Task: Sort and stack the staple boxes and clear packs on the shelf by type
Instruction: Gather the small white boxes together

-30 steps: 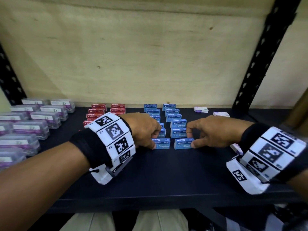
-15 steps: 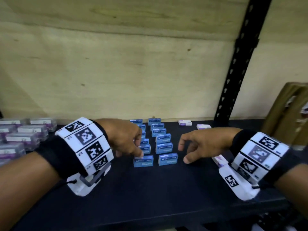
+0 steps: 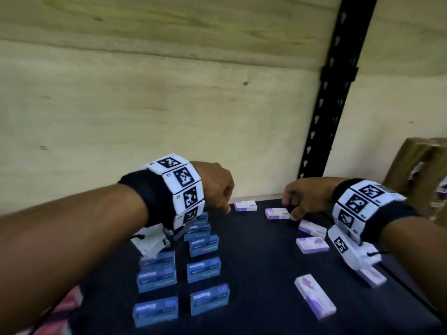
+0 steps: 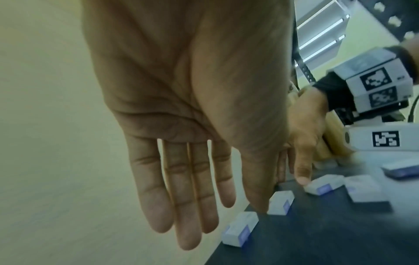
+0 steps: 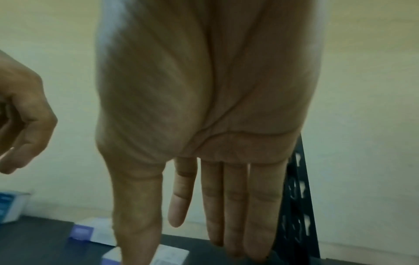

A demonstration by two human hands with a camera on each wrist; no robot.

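Blue staple boxes stand in two rows on the dark shelf, under my left forearm. Several white-and-purple boxes lie scattered at the right, such as one near the front. My left hand hovers by a white-and-purple box at the back; in the left wrist view this hand shows straight fingers and holds nothing. My right hand has its thumb on another white-and-purple box, its fingers straight and pointing down at the shelf.
A plywood wall closes the back. A black perforated upright stands at the back right, with a brown cardboard box beyond it. Blurred red boxes show at the lower left.
Both hands left the front blue boxes and moved back and right to the white-and-purple boxes. The head view swung right, so the clear packs at the left dropped out.
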